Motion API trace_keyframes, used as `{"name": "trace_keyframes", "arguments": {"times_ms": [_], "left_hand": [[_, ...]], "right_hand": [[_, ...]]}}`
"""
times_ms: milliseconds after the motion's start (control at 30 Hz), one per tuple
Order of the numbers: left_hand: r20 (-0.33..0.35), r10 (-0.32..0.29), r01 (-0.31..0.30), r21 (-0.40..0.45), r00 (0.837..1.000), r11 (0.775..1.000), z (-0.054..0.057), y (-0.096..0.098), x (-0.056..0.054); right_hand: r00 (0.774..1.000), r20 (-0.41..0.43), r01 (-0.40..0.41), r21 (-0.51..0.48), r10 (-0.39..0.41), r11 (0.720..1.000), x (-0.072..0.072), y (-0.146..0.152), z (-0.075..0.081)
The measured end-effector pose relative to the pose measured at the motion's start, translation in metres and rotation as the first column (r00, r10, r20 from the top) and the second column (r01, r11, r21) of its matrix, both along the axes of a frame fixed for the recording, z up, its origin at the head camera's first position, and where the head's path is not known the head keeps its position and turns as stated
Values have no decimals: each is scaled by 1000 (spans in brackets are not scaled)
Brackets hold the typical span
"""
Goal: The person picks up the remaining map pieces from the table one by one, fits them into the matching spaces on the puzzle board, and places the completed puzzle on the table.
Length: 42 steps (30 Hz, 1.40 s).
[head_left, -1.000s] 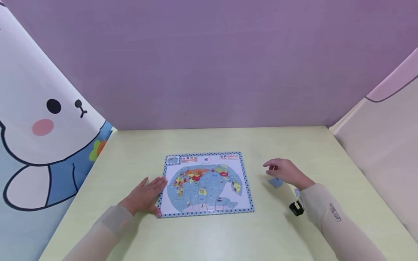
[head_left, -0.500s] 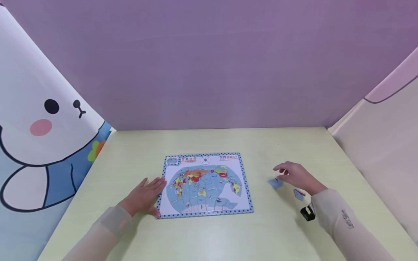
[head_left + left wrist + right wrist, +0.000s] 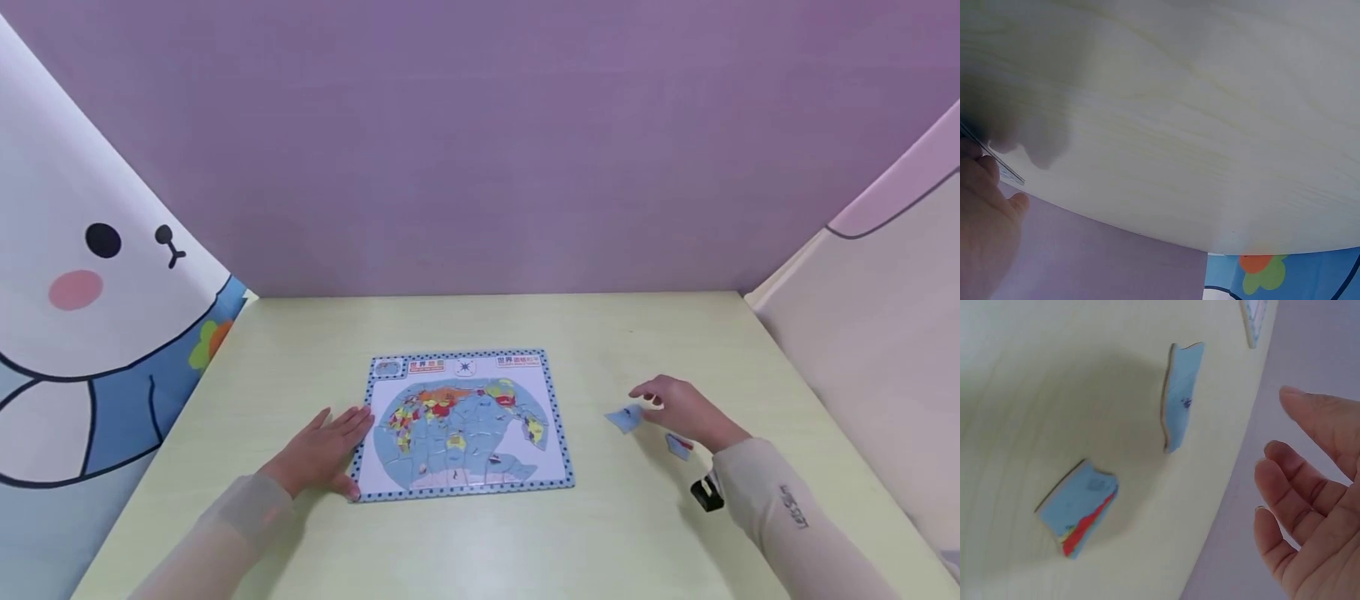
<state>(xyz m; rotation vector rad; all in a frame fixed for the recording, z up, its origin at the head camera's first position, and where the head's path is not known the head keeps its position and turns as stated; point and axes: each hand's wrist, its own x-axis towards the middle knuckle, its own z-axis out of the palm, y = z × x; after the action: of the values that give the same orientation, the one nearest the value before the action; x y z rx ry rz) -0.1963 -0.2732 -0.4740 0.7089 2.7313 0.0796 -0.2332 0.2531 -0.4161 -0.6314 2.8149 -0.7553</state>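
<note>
A world-map jigsaw board lies on the table in the head view, most of its map filled and a white gap at the right. My left hand rests along its left edge, fingers spread. Two loose puzzle pieces lie right of the board: a plain blue one with a small dark mark, and a blue one with a red stripe. Above them hovers my right hand, loosely curled, thumb apart from the fingers. Nothing is between its fingers in the right wrist view.
The pale wooden table runs back to a purple wall. A printed cartoon panel stands at the left, a pale panel at the right. A small black device sits at the right wrist.
My right hand has drawn back to the right, past the plain blue piece, uncovering the red-striped piece. The left hand stays on the board's edge. The head view has shifted slightly.
</note>
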Motion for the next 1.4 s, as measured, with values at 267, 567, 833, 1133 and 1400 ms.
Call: {"name": "trace_keyframes", "arguments": {"times_ms": [267, 567, 833, 1133, 1400], "left_hand": [[7, 8, -8, 7, 1000, 1000, 1, 0, 1], [15, 12, -12, 4, 1000, 1000, 6, 2, 3], [10, 5, -5, -17, 1000, 1000, 6, 2, 1], [12, 20, -20, -13, 1000, 1000, 5, 2, 1], [21, 21, -21, -3, 1000, 1000, 4, 3, 0]], "right_hand": [[998, 41, 38, 72, -41, 997, -3, 5, -14], [1000, 7, 24, 48, -24, 999, -5, 2, -28], [1000, -10, -4, 57, 4, 998, -7, -1, -31], [992, 116, 27, 141, -44, 990, -20, -2, -36], [984, 160, 37, 244, -78, 969, -27, -3, -35]]}}
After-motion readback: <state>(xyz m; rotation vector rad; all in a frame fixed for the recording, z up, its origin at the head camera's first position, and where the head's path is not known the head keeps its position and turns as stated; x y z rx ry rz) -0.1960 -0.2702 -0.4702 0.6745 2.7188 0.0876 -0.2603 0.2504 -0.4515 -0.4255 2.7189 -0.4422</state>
